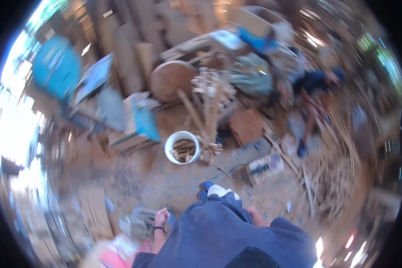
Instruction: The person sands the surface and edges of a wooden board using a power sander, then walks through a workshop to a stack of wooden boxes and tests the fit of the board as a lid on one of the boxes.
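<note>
My left hand (161, 217), with a dark band at the wrist, hangs beside my body at the lower middle. Motion blur smears its fingers, and I cannot make out anything in them. Closest to it is a greyish, machine-like thing (136, 222) on the floor. On the other side of my dark blue shirt (223, 228), my right hand (255, 216) shows only in part, its fingers hidden or blurred. A white bucket (166, 149) stands on the floor ahead, holding short wood pieces (184, 151). Neither hand touches it.
Behind the bucket rises a stack of wooden sticks (212, 94). A round wooden disc (172, 81) leans further back. A blue-sided box (145, 120) sits to the left. Scrap wood (328, 190) covers the right floor, near another person (315, 85) bending down.
</note>
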Available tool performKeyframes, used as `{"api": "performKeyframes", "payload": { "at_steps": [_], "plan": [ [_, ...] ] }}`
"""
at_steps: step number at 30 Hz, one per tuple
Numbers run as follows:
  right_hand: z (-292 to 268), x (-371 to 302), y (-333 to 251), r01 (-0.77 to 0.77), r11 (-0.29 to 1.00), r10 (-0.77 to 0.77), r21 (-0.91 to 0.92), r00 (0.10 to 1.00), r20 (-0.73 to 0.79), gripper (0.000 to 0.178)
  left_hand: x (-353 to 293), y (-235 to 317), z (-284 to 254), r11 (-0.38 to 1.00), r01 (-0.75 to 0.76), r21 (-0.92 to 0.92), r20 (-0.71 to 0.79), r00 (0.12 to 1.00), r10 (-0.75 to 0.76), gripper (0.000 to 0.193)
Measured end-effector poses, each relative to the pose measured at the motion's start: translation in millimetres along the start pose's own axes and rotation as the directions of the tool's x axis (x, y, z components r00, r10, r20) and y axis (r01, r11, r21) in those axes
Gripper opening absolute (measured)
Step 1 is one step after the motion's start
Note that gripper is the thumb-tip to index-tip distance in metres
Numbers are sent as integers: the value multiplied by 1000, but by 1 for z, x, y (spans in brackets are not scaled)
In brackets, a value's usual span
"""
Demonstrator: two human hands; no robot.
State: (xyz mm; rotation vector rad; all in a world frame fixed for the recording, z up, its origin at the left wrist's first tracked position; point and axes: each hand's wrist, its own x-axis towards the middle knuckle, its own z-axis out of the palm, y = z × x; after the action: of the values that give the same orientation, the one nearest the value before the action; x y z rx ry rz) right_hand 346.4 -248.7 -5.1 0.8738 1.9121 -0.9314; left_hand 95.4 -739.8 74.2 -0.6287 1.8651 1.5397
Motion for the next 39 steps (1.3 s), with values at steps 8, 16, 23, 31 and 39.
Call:
{"api": "performKeyframes", "payload": {
  "at_steps": [8,16,23,31,39],
  "plan": [
    [-167,158,-134,335,683,-371,-650,925,87,17,-81,-26,22,994,-34,-100,-424,906,-11,39],
    [-163,160,-459,414,856,-465,310,879,110,25,-121,-172,56,934,323,-155,-421,834,-358,44],
    [-48,221,-589,519,855,-483,-16,806,342,14,-27,-130,4,885,346,-310,-324,837,-441,49],
    [45,234,-757,705,412,-613,-577,683,397,25,87,-17,-244,937,321,-139,-512,787,-345,54],
    [225,236,-1045,797,263,-713,-544,541,446,28,175,121,-441,720,-468,-512,-809,543,-223,20]
  ]
}}
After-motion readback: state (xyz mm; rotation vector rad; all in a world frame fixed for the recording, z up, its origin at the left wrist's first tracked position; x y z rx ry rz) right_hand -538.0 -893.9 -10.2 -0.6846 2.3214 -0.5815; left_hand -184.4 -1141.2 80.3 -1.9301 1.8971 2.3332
